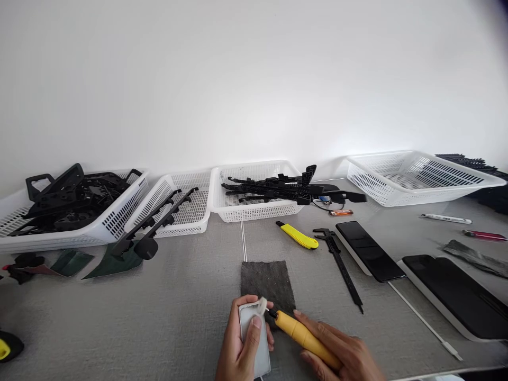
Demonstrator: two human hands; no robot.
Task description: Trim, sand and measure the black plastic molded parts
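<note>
Grey tabletop (166, 323) — white baskets (254, 193) lined along bare white wall (238, 79).

You face a plain white wall (238, 79), brightest toward your right, rising behind a grey desk (159, 323) split by one thin seam (243, 241).

Bright, even light comes mostly from the right, washing the wall (397, 79) near white and leaving a sheen on the table (119, 317). Shadows are faint and soft. Lines bow at the edges (wide lens), and the right hand (345, 357) looks slightly smeared.
</note>
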